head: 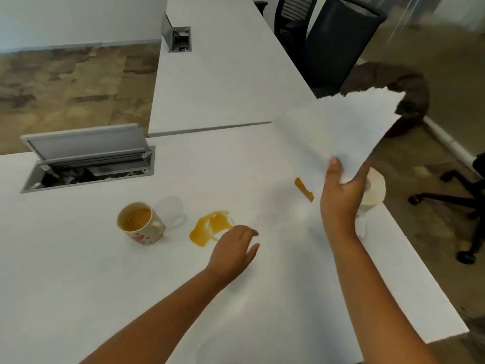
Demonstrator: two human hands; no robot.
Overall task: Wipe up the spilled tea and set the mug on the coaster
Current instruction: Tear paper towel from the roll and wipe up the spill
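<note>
My right hand (341, 195) pinches a paper towel (349, 127) up over the tabletop's (78, 285) right edge, ready to wipe. My left hand (233, 248), grip spread, hovers beside the tea puddle (210, 228); the mug (140, 223) stands just left of it.
</note>
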